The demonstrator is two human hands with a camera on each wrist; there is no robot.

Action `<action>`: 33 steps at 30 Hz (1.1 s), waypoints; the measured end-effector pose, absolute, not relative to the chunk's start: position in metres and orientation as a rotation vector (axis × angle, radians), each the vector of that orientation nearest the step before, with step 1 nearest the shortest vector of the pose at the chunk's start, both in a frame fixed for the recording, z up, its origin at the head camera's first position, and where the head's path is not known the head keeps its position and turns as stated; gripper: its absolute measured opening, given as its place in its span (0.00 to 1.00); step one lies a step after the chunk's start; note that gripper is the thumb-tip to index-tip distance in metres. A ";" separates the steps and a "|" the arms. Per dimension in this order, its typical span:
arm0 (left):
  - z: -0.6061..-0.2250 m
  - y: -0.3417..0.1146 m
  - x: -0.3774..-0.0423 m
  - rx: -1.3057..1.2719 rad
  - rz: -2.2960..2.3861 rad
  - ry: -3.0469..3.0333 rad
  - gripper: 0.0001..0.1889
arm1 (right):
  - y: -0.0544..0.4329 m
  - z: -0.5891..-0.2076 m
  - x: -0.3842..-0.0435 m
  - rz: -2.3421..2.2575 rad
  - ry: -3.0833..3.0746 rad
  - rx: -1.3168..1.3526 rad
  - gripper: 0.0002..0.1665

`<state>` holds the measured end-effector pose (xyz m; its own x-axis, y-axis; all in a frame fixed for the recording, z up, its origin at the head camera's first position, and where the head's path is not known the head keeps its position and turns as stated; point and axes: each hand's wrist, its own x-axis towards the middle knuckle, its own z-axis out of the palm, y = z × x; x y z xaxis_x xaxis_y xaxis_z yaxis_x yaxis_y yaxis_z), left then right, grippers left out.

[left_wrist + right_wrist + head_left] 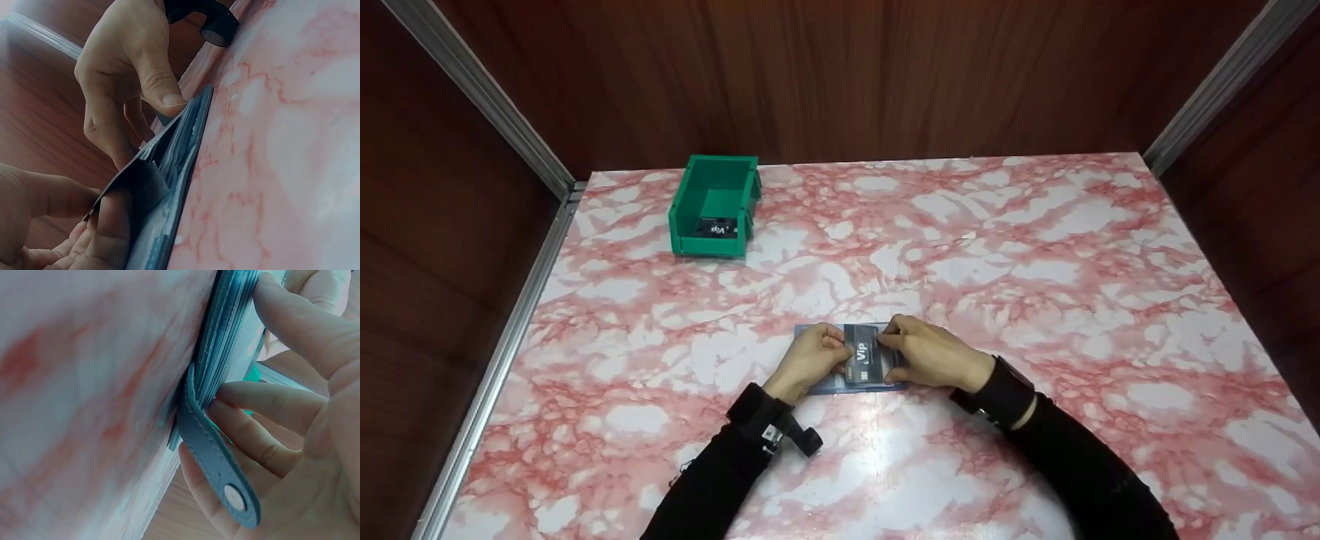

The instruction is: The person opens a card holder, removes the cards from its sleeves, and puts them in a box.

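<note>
A blue card holder (829, 388) lies unfolded on the table, its stack of sleeves (232, 340) standing at the right side. On top is a dark card (855, 371) printed "Vip"; whether it sits fully inside a sleeve cannot be told. My left hand (814, 352) pinches the card's left edge between thumb and curled fingers, also seen low in the left wrist view. My right hand (934, 351) grips the sleeves, thumb at the near edge and fingers at the far one. The holder's strap (211, 447) with a round snap juts out under the right palm.
A green bin (709, 246) stands at the back left, with another dark "Vip" card (718, 227) inside. Wood-patterned panels (847, 82) wall in the pink-and-white marbled table (997, 262) at the back and sides.
</note>
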<state>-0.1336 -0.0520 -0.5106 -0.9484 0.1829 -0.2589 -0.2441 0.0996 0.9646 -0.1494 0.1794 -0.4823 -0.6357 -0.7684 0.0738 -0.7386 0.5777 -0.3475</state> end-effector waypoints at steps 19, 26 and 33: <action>-0.510 -0.053 -0.134 -0.088 1.928 2.114 0.08 | 0.180 -0.483 -0.150 -0.540 2.720 -1.340 0.32; -0.513 -0.053 -0.135 -0.087 1.946 2.126 0.08 | 0.180 -0.482 -0.150 -0.539 2.721 -1.328 0.33; -0.510 -0.053 -0.134 -0.088 1.956 2.111 0.09 | 0.179 -0.483 -0.150 -0.534 2.725 -1.332 0.33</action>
<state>-0.1341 -0.0527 -0.5102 -0.9640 0.1323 -0.2307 -0.2200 0.0908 0.9713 -0.1499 0.1793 -0.4828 -0.6246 -0.7751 0.0952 -0.7537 0.5663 -0.3335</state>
